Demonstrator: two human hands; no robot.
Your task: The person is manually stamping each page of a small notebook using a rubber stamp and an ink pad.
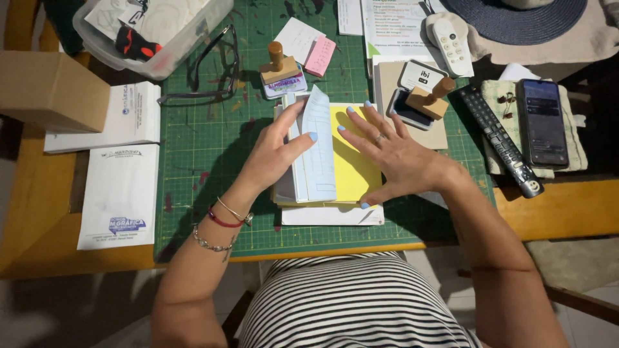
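A pad of paper slips (303,183) lies on the green cutting mat (200,148) in front of me. My left hand (274,154) lifts a pale blue sheet (319,138) up from the pad, thumb and fingers pinching its edge. My right hand (393,154) lies flat with fingers spread on the yellow sheet (351,171) exposed underneath, holding it down. A white sheet (332,216) sticks out beneath the pad at the near edge.
Two wooden-handled stamps (282,67) (431,100), an ink pad (405,109), glasses (209,64) and a pink note (320,55) lie behind the pad. White envelopes (119,193) and a cardboard box (48,90) sit left. Two remotes (503,142) (450,44), a phone (543,122) and a hat (516,16) are right.
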